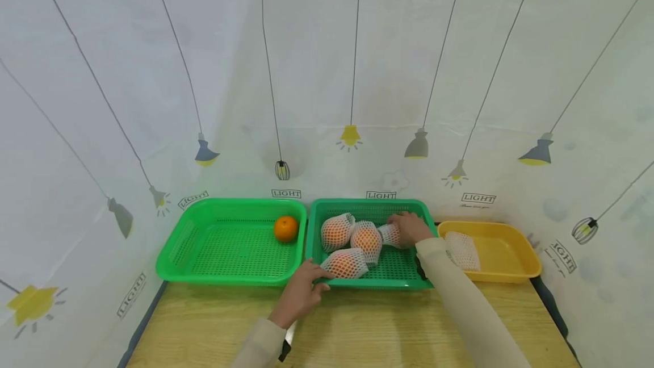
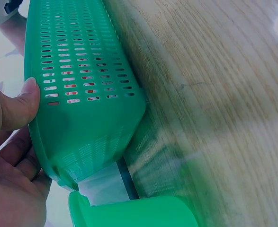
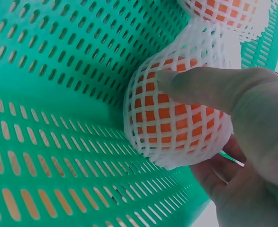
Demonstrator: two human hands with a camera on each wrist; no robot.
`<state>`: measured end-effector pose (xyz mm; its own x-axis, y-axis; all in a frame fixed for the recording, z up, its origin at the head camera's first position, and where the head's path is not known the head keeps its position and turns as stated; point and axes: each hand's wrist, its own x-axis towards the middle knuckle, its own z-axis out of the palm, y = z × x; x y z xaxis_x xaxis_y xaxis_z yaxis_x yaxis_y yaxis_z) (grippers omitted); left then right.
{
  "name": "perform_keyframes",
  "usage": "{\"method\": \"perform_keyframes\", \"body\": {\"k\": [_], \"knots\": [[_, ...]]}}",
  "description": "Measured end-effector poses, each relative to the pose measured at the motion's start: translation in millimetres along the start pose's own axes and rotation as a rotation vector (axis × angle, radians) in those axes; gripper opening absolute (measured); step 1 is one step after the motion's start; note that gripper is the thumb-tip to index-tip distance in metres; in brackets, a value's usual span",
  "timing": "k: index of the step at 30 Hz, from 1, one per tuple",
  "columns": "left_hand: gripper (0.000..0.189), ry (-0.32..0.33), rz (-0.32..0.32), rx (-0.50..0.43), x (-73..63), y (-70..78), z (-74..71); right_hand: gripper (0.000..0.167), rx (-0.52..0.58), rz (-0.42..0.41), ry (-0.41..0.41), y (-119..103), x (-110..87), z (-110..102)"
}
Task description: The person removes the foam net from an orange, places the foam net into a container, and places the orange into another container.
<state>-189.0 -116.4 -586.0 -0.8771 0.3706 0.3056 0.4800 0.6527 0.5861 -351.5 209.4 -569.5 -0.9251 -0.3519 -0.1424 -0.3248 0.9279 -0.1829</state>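
Note:
In the head view, my right hand (image 1: 410,228) holds an orange in a white foam net (image 3: 172,111) at the right end of the dark green basket (image 1: 368,284). The right wrist view shows the thumb across the net and fingers beneath the fruit. Three more netted oranges lie to its left: one at the back (image 1: 336,233), one in the middle (image 1: 366,240), one at the front (image 1: 344,264). My left hand (image 1: 301,291) grips the basket's front left corner, the thumb (image 2: 27,97) against the outside below the rim.
A bright green basket (image 1: 230,280) stands on the left with a bare orange (image 1: 285,229) in it. On the right, a yellow tray (image 1: 511,249) holds a loose white foam net (image 1: 462,250). All stand on a wooden table (image 1: 378,328) against a patterned backdrop (image 1: 317,72).

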Motion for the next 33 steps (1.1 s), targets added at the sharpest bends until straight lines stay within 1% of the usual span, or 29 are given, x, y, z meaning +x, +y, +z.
{"method": "perform_keyframes", "body": {"k": [3,12,17,19,24,29,33], "knots": [[0.022,0.018,0.017,0.003,0.1,0.4,0.8,0.051,0.006,0.018,0.008,-0.6,-0.4,-0.4],[0.02,0.014,-0.001,-0.006,0.6,2.6,2.0,0.049,0.018,0.051,0.013,-3.1,-4.2,-3.4],[0.02,0.009,-0.007,-0.004,1.6,2.3,2.6,0.05,0.044,0.041,0.059,-4.4,-8.9,-10.4],[0.02,0.013,-0.003,0.001,1.6,1.5,3.0,0.051,0.068,0.039,0.076,-5.2,-11.5,-13.8],[0.021,0.024,0.011,0.006,1.2,0.7,2.6,0.054,0.173,0.054,0.109,-4.7,-17.9,-19.4],[0.021,0.009,-0.008,-0.006,0.6,1.6,1.0,0.057,0.247,0.058,0.128,-3.0,-25.6,-22.4],[0.021,0.012,-0.013,-0.013,0.6,2.1,1.2,0.058,0.312,0.064,0.138,-4.8,-35.4,-28.6]]}}
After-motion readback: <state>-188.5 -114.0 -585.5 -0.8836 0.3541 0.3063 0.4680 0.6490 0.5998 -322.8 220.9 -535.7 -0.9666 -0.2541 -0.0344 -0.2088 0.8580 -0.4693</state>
